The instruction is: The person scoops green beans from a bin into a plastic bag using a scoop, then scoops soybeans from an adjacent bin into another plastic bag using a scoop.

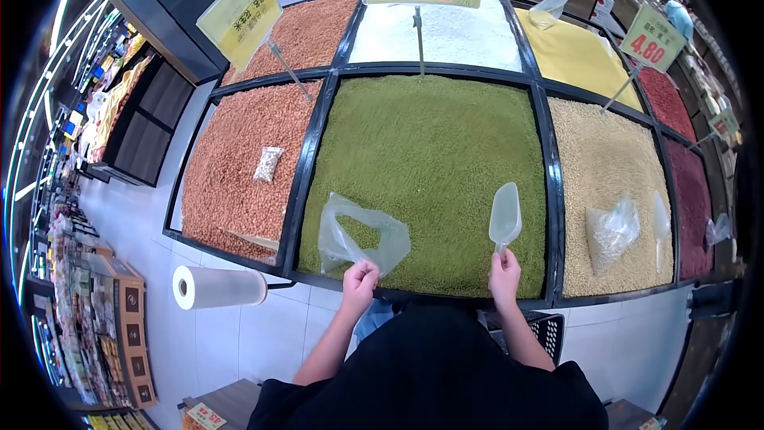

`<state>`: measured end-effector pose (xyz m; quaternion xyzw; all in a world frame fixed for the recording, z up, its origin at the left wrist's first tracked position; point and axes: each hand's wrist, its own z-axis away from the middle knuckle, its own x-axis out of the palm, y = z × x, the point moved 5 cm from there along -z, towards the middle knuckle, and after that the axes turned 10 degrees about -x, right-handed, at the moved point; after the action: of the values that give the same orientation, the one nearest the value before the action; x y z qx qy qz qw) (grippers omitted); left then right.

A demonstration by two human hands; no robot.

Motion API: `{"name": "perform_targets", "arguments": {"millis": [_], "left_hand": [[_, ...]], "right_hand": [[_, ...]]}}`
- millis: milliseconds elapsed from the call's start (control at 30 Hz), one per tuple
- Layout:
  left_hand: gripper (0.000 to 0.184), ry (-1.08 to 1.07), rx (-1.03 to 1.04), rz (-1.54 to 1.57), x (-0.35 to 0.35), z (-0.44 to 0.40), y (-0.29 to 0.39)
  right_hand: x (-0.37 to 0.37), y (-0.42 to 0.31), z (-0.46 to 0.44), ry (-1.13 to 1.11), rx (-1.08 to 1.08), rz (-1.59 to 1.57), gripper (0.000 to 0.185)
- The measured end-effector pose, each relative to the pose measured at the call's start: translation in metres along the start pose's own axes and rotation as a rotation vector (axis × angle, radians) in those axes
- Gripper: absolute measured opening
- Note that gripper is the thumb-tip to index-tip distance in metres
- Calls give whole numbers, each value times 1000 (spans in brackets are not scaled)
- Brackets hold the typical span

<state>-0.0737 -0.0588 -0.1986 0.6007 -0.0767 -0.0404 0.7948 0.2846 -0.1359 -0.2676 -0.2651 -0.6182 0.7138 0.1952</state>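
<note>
Landmark: the wide, black-rimmed bin (pixel 477 75) filled with small green beans (pixel 430 151). To its left, a black-rimmed bin of reddish-brown peanuts (pixel 223 253) bears a small clear packet of pale contents (pixel 268 164); in front of that bin is a white roll of plastic film (pixel 219 288). Over the landmark's front left part, a translucent plastic bag (pixel 390 243) spreads in a loop, green beans showing through its gap. The left hand (pixel 361 279), at the front rim, has its fingers closed narrowly on the bag's near edge. Over the front right part, the right hand (pixel 504 272) has its fingers wrapped around the handle of a translucent plastic scoop (pixel 505 213), blade pointing away from the person; contact between blade and beans cannot be told. To the landmark's right, a bin of pale beige beans (pixel 621 296) bears a filled clear bag (pixel 613 235) and a second translucent scoop (pixel 660 219).
</note>
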Motion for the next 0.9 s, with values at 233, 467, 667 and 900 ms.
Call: {"name": "perform_targets", "arguments": {"millis": [233, 467, 667, 900], "left_hand": [[13, -16, -12, -41, -4, 0, 0], [13, -69, -29, -72, -8, -1, 2], [11, -117, -39, -66, -11, -6, -1], [13, -171, 29, -218, -10, -7, 22]], "right_hand": [[14, 1, 2, 48, 68, -58, 16], [45, -14, 9, 51, 99, -207, 15], [66, -39, 15, 83, 172, -298, 21], [75, -66, 26, 11, 139, -380, 27]]}}
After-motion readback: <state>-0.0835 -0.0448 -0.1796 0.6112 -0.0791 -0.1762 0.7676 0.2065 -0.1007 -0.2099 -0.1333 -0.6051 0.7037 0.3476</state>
